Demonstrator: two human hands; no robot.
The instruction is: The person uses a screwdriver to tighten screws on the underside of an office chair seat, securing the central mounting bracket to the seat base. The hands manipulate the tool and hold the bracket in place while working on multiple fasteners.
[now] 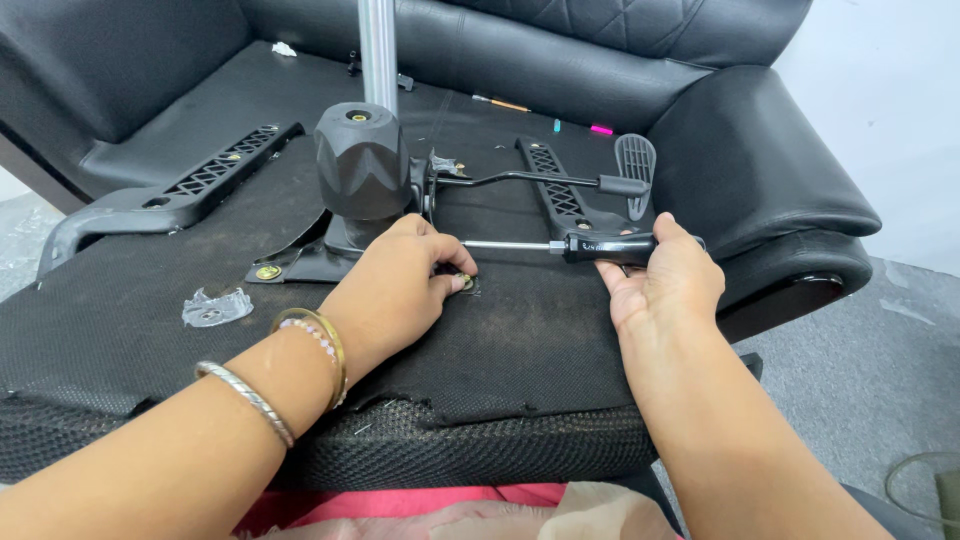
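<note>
An upturned office chair seat (520,350) lies in front of me, its black fabric underside facing up. My left hand (400,285) rests on the seat beside the metal mechanism plate (330,255), fingertips pinching a small brass screw (466,283). My right hand (655,275) grips the black handle of a screwdriver (610,245), whose shaft runs horizontally left toward the screw. The black gas-lift housing (362,160) with its chrome column (378,45) stands on the plate just behind my left hand.
A lever with a paddle (632,170) sticks out to the right of the mechanism. Two black armrest brackets (170,195) (555,185) are bolted to the seat. A clear plastic bag of hardware (215,307) lies at left. A black leather sofa (760,150) is behind.
</note>
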